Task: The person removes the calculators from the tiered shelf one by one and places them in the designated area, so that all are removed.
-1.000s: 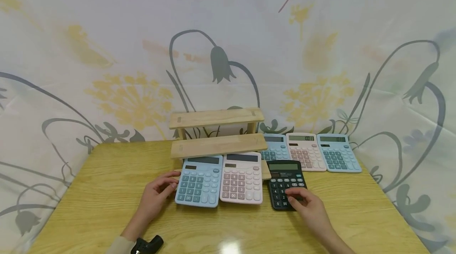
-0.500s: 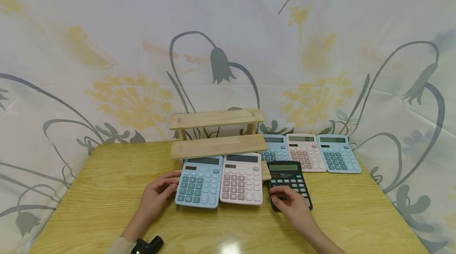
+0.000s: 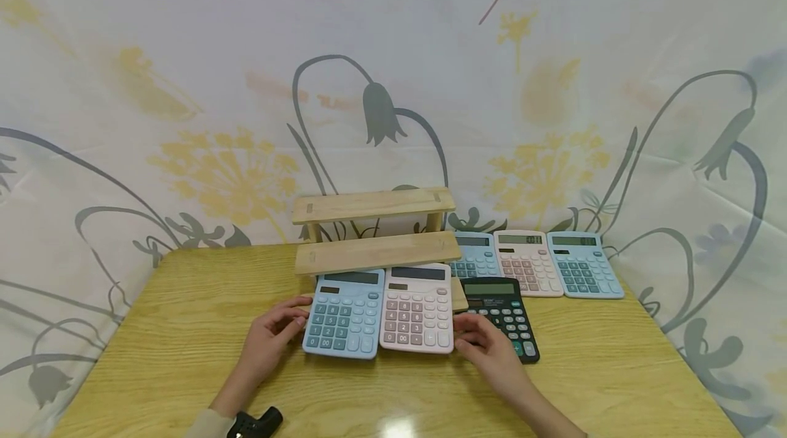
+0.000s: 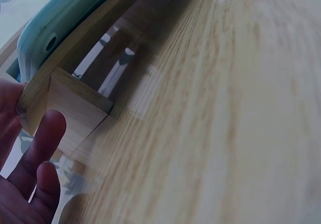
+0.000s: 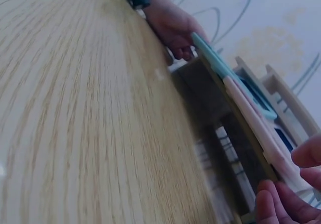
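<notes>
A light blue calculator [image 3: 341, 318] and a pink calculator [image 3: 417, 311] lean side by side on the lowest tier of a wooden shelf [image 3: 375, 252]. My left hand [image 3: 270, 339] holds the shelf's left end beside the blue calculator. In the left wrist view, some left fingers [image 4: 47, 133] hang apart from the wooden end block. My right hand [image 3: 492, 349] is at the pink calculator's lower right edge. The right wrist view shows its fingers [image 5: 273, 201] spread around the shelf's edge. Beneath the right hand, a black calculator [image 3: 513, 315] is partly hidden.
Behind the black calculator, a blue calculator [image 3: 476, 257], a pink one [image 3: 529, 262] and another blue one [image 3: 584, 264] stand in a row on the wooden table [image 3: 203, 301]. A flower-patterned cloth [image 3: 393, 28] hangs behind. The shelf's upper board [image 3: 371, 204] holds nothing.
My right hand has moved left off the black calculator's keys to the pink calculator's right edge, uncovering more of the black one. The left hand and calculators have stayed still.
</notes>
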`<state>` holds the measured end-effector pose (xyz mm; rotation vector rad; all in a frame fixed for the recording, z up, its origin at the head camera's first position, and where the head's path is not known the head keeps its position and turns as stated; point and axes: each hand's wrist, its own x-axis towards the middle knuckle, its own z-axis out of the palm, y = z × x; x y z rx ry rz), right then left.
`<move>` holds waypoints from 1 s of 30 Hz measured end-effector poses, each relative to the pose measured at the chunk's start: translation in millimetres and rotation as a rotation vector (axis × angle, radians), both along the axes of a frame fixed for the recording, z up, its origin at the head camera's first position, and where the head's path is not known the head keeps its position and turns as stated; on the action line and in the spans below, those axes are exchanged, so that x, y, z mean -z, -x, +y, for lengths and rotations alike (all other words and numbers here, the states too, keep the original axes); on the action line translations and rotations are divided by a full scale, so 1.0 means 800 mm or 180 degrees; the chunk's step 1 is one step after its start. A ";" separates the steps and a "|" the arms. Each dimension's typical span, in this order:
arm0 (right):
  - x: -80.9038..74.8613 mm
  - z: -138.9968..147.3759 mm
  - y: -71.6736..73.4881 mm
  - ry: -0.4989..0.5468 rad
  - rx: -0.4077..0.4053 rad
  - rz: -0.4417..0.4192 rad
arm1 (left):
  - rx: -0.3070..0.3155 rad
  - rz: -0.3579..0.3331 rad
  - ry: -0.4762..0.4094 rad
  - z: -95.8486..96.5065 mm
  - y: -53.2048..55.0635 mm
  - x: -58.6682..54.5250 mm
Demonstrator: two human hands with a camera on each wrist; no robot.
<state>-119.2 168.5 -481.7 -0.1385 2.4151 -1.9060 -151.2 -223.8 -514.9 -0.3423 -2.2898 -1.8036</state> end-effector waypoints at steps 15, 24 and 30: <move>-0.002 -0.012 0.008 0.0059 -0.0070 -0.0078 | 0.0056 0.0052 -0.0072 0.003 -0.004 -0.007; -0.006 -0.017 0.014 0.0228 -0.0066 -0.0396 | 0.0039 0.0055 -0.0034 0.002 -0.003 -0.006; -0.007 -0.017 0.014 0.0335 -0.0095 -0.0505 | 0.0063 0.0071 -0.0061 0.003 -0.003 -0.007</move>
